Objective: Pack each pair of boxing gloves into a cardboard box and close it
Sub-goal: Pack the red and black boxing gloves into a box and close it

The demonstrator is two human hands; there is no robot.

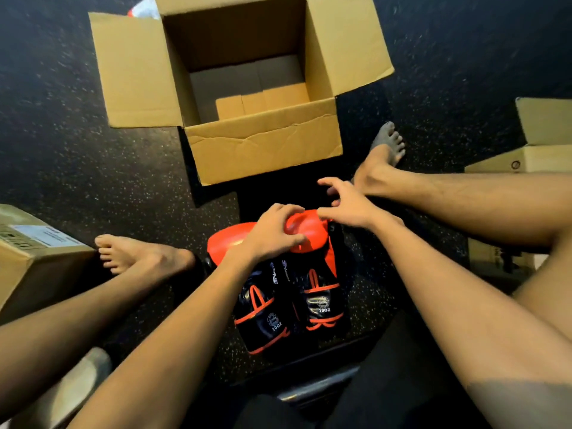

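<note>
A pair of boxing gloves [288, 292] lies side by side on the dark speckled floor [93, 181], between the person's bare legs. The gloves are glossy black with orange-red piping, orange-red padded ends pointing far, and round "10 OZ" badges on the near cuffs. The left hand [275, 233] grasps the red padding, fingers curled over it. The right hand [346, 199] is released, fingers loosely spread just beside the same padding, holding nothing. Just beyond the gloves stands the cardboard box [263, 150], flaps open, nothing inside.
</note>
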